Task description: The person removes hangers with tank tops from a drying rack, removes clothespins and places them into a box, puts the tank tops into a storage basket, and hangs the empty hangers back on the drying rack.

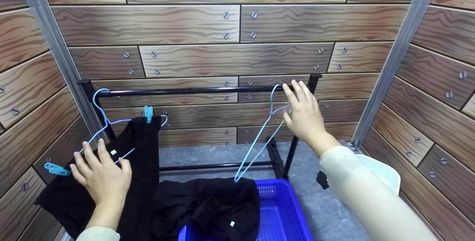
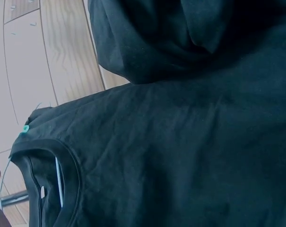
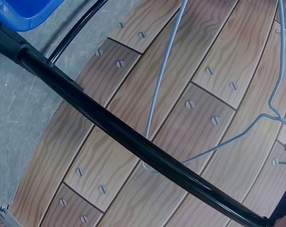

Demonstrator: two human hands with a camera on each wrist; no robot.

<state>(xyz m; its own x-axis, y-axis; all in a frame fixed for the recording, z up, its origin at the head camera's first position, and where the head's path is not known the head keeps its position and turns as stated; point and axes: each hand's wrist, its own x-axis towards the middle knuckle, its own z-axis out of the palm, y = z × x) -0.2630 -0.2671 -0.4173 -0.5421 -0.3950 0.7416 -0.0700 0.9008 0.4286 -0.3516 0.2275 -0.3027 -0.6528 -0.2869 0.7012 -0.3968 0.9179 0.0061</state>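
Observation:
A black shirt [image 1: 144,148] hangs at the left of a black rail [image 1: 200,90] on a blue wire hanger [image 1: 97,102]. Two blue clothes pegs, one at the top [image 1: 148,114] and one at the left [image 1: 56,169], sit at its shoulders. My left hand [image 1: 102,178], fingers spread, is in front of the shirt; whether it touches cannot be told. The shirt's collar [image 2: 69,161] shows in the left wrist view. At the right end of the rail, my right hand [image 1: 305,116] has extended fingers beside another blue wire hanger [image 1: 256,137], which hangs bare.
Another black garment [image 1: 207,204] lies bunched over a blue plastic basket [image 1: 297,211] below the rail. A rack post [image 3: 133,146] crosses the right wrist view. Right of the rack stand a pale container [image 1: 386,174] and a small black object [image 1: 322,180]. Wood-patterned walls [image 1: 200,59] enclose the space.

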